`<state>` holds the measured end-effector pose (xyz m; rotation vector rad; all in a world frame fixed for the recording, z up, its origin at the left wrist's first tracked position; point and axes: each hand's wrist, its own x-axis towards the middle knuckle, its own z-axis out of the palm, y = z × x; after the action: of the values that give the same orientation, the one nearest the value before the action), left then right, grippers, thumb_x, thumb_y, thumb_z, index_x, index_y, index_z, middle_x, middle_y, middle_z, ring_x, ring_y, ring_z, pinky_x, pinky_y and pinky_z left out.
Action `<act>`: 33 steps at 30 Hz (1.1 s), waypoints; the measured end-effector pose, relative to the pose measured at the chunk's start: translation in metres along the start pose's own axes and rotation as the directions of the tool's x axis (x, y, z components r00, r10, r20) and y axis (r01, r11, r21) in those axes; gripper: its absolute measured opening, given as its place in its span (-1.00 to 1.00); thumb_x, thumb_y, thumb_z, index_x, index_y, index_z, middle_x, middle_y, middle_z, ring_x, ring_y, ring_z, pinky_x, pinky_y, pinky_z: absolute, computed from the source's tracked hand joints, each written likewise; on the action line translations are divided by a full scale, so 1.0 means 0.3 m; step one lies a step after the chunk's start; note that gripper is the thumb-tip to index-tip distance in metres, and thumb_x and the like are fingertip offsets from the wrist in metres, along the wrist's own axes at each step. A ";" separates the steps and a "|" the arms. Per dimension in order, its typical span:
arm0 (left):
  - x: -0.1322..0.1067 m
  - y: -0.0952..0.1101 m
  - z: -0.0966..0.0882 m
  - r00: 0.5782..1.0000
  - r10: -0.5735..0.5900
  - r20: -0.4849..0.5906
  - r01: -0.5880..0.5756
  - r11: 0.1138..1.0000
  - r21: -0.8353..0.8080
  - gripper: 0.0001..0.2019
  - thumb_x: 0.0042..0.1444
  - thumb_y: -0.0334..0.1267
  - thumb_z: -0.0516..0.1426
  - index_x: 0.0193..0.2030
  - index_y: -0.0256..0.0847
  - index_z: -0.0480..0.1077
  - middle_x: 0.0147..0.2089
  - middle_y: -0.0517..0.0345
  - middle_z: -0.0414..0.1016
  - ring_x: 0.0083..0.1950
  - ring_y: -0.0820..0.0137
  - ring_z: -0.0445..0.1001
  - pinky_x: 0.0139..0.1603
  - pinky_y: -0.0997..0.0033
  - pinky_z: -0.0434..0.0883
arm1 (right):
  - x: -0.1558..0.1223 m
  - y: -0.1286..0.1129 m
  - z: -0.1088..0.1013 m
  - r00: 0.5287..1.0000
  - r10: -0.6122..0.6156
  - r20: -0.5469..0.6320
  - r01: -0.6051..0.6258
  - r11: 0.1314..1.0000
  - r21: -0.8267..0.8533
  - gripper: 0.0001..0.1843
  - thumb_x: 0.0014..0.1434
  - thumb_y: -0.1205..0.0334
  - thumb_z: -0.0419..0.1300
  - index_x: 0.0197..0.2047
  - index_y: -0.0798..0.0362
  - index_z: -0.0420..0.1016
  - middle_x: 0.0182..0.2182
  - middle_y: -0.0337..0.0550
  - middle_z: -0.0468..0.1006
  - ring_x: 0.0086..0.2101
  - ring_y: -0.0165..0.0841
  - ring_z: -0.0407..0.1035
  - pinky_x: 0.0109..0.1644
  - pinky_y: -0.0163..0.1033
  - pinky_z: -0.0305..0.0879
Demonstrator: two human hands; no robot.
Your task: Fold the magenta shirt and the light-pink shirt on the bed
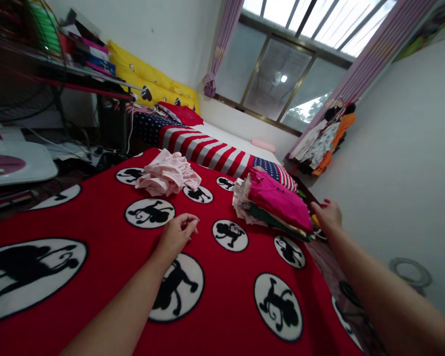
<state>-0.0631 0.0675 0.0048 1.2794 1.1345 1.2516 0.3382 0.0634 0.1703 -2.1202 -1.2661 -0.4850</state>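
Observation:
Over the red bed cover (pixel 226 277), which has white ovals with black monkey figures, my left hand (pixel 178 230) hangs with loosely bent fingers and nothing in it. A crumpled heap of pale pink cloth (pixel 167 173) lies just beyond that hand, not touching it. To the right, my right hand (pixel 328 213) is raised beside a stack of folded clothes, its thumb and fingers apart and holding nothing. On top of the stack is a bright pink garment (pixel 278 200) with buttons. Green and pale layers show beneath it.
A fan (pixel 18 153) with a white base and a desk (pixel 96 84) loaded with boxes stand at left. Behind are a striped, starred bed cloth (pixel 207 148) and a yellow cushion (pixel 148 79). Clothes (pixel 326 138) hang by the right wall, near the window (pixel 278 74).

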 end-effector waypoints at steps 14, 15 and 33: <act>-0.015 -0.006 -0.012 0.993 0.112 0.032 -0.112 0.993 0.022 -0.66 -0.05 -0.02 0.16 -0.29 -0.29 0.44 -0.52 0.16 0.44 -0.53 0.44 0.40 -0.52 0.49 0.38 | -0.899 -0.491 0.167 0.921 -0.251 0.297 -0.095 0.596 0.797 -0.76 0.04 0.31 0.13 -0.18 0.02 0.50 -0.13 -0.05 0.53 -0.09 -0.22 0.41 -0.02 -0.08 0.34; -0.018 0.000 -0.013 0.992 0.122 0.033 -0.123 0.992 0.027 -0.66 -0.05 -0.02 0.16 -0.29 -0.29 0.43 -0.53 0.16 0.45 -0.53 0.44 0.40 -0.52 0.49 0.38 | -0.922 -0.493 0.159 0.904 -0.334 0.266 0.024 0.661 0.750 -0.77 0.04 0.34 0.14 -0.21 0.00 0.53 -0.12 -0.07 0.53 -0.04 -0.20 0.36 0.06 -0.04 0.27; 0.123 0.118 -0.087 0.971 0.229 -0.073 -0.158 0.837 0.525 -0.81 0.03 -0.42 0.13 -0.19 -0.24 0.46 -0.14 -0.05 0.53 -0.06 0.20 0.50 -0.02 0.17 0.42 | -0.916 -0.430 0.190 0.835 -0.453 0.312 0.146 0.729 0.668 -0.82 0.10 0.27 0.14 -0.31 -0.06 0.60 -0.07 -0.14 0.55 0.01 -0.19 0.32 0.09 -0.02 0.17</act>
<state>-0.0883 0.1020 0.0430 1.7680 1.5383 1.2352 0.0942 -0.0328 0.0072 -1.4792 -1.7637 0.3250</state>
